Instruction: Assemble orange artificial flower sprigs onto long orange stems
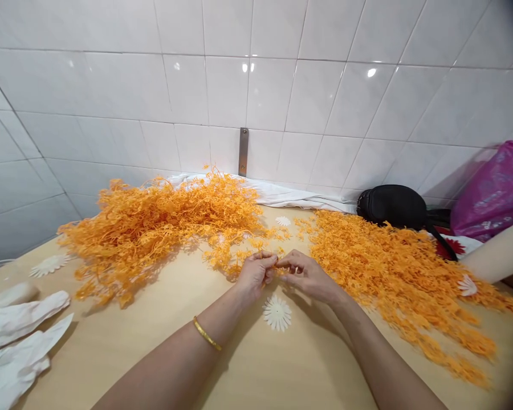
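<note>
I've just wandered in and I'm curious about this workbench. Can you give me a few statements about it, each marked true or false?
1. A gold-coloured bangle is on the arm of the left hand. True.
2. All the orange strands lie in one heap. False: there are two main heaps, one on the left and one on the right.
3. A white flower-shaped piece lies on the table between the forearms. True.
4. The black bag is at the far left. False: the black bag is on the right, near the wall.
5. The right hand is far from the left one. False: their fingertips are close together.
</note>
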Tool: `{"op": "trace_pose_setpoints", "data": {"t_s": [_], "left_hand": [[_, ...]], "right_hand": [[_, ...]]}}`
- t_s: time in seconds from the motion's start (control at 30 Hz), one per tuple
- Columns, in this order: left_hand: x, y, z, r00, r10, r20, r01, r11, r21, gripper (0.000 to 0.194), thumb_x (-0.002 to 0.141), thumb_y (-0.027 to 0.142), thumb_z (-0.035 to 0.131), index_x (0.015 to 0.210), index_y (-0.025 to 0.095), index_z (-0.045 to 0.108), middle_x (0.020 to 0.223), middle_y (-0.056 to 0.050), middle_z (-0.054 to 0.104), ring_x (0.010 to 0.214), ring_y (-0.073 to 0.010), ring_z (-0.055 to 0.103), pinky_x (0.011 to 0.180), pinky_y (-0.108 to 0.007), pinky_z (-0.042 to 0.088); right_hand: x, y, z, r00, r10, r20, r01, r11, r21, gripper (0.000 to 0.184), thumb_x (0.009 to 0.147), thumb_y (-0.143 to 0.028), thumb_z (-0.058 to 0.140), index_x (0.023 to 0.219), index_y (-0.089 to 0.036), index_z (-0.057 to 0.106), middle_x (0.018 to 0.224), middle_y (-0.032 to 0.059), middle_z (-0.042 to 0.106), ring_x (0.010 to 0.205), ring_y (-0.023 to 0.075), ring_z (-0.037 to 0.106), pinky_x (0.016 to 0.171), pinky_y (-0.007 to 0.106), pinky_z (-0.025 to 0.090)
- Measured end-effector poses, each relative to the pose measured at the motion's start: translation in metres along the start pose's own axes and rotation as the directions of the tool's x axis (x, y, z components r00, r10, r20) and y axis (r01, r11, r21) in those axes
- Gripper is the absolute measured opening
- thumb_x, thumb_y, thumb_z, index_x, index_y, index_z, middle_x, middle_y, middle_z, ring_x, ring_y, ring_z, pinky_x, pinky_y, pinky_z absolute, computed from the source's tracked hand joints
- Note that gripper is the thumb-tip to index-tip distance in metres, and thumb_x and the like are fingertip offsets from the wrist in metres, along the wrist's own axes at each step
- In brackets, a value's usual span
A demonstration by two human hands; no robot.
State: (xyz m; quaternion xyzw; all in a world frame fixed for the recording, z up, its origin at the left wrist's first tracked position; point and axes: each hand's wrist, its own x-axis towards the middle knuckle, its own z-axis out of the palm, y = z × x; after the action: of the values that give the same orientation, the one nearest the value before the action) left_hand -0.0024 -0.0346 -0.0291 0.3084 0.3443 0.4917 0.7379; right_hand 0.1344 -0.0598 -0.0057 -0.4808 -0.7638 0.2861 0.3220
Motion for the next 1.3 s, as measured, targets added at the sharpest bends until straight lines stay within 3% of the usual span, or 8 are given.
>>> {"op": "trace_pose_setpoints", "data": {"t_s": [0.2, 0.3, 0.43, 0.6, 0.7, 0.97, 1.1, 1.3], "left_hand": [[-0.001, -0.002, 0.0, 1.0, 0.009, 0.024, -0.01, 0.999, 0.047, 0.018, 0.058, 0.013, 0.064, 0.059, 0.014, 0.045, 0.045, 0.005, 0.042, 0.033, -0.0015, 0.028, 0.037, -0.019, 0.013], [-0.002, -0.003, 0.001, 0.998, 0.013, 0.06, -0.019, 0.995, 0.095, 0.017, 0.058, 0.013, 0.064, 0.058, 0.013, 0.046, 0.043, 0.005, 0.043, 0.032, -0.0017, 0.028, 0.037, -0.02, 0.012], [-0.003, -0.005, 0.002, 0.99, -0.023, 0.14, 0.002, 0.989, 0.149, 0.019, 0.057, 0.015, 0.064, 0.056, 0.014, 0.045, 0.04, 0.006, 0.04, 0.03, -0.0019, 0.028, 0.037, -0.02, 0.011], [-0.004, -0.009, 0.001, 0.969, -0.086, 0.231, 0.062, 0.992, 0.112, 0.021, 0.054, 0.016, 0.067, 0.056, 0.013, 0.046, 0.045, 0.004, 0.045, 0.032, -0.0011, 0.029, 0.037, -0.019, 0.012], [-0.004, -0.01, 0.0, 0.97, -0.081, 0.231, 0.059, 0.993, 0.1, 0.02, 0.054, 0.018, 0.068, 0.058, 0.012, 0.049, 0.049, 0.003, 0.048, 0.034, -0.0012, 0.031, 0.037, -0.018, 0.013], [-0.003, -0.003, 0.001, 0.993, -0.065, 0.102, 0.071, 0.996, -0.062, 0.026, 0.052, 0.019, 0.072, 0.064, 0.014, 0.049, 0.05, 0.006, 0.046, 0.035, -0.0009, 0.033, 0.036, -0.016, 0.017], [-0.003, -0.003, 0.0, 0.994, -0.075, 0.079, 0.081, 0.994, -0.075, 0.026, 0.054, 0.019, 0.071, 0.066, 0.013, 0.049, 0.052, 0.006, 0.046, 0.036, -0.001, 0.035, 0.037, -0.016, 0.018], [-0.002, -0.007, 0.001, 0.997, -0.035, 0.066, 0.039, 0.997, -0.067, 0.024, 0.056, 0.016, 0.069, 0.065, 0.014, 0.046, 0.047, 0.006, 0.044, 0.037, -0.0032, 0.038, 0.038, -0.016, 0.022]], "right_hand": [[0.003, 0.014, -0.009, 0.952, 0.231, -0.201, -0.138, 0.909, 0.392, 0.032, 0.061, -0.035, 0.065, 0.086, -0.021, 0.049, 0.073, -0.0028, 0.049, 0.06, 0.0096, 0.046, 0.05, 0.022, 0.038], [0.004, 0.018, -0.002, 0.966, 0.212, -0.15, -0.128, 0.89, 0.437, 0.033, 0.064, -0.037, 0.063, 0.09, -0.02, 0.053, 0.075, -0.0016, 0.052, 0.062, 0.0101, 0.048, 0.053, 0.023, 0.039], [0.008, 0.016, 0.014, 0.96, 0.193, -0.204, -0.08, 0.883, 0.462, 0.023, 0.069, -0.037, 0.058, 0.06, -0.016, 0.054, 0.057, -0.0022, 0.05, 0.055, 0.0092, 0.047, 0.052, 0.022, 0.038], [0.015, 0.021, 0.009, 0.774, 0.51, -0.376, -0.041, 0.633, 0.773, 0.022, 0.066, -0.033, 0.059, 0.056, -0.018, 0.046, 0.045, -0.0062, 0.043, 0.041, 0.0064, 0.043, 0.045, 0.02, 0.038], [0.015, 0.024, -0.004, 0.706, 0.579, -0.407, -0.017, 0.589, 0.808, 0.02, 0.07, -0.031, 0.052, 0.058, -0.019, 0.041, 0.044, -0.0078, 0.041, 0.041, 0.006, 0.045, 0.049, 0.021, 0.042], [0.01, 0.016, 0.008, 0.827, 0.553, -0.101, -0.288, 0.571, 0.769, 0.021, 0.059, -0.011, 0.054, 0.078, -0.017, 0.057, 0.055, -0.0031, 0.054, 0.044, 0.0074, 0.049, 0.041, 0.019, 0.037], [0.007, 0.015, 0.008, 0.899, 0.437, 0.035, -0.267, 0.483, 0.834, 0.015, 0.059, -0.018, 0.062, 0.073, -0.016, 0.059, 0.066, -0.0001, 0.058, 0.056, 0.0079, 0.052, 0.052, 0.02, 0.041], [0.004, 0.014, 0.012, 0.932, 0.339, 0.126, -0.311, 0.572, 0.759, 0.023, 0.063, -0.034, 0.067, 0.075, -0.018, 0.057, 0.067, 0.0002, 0.059, 0.058, 0.0108, 0.053, 0.049, 0.022, 0.037]]}}
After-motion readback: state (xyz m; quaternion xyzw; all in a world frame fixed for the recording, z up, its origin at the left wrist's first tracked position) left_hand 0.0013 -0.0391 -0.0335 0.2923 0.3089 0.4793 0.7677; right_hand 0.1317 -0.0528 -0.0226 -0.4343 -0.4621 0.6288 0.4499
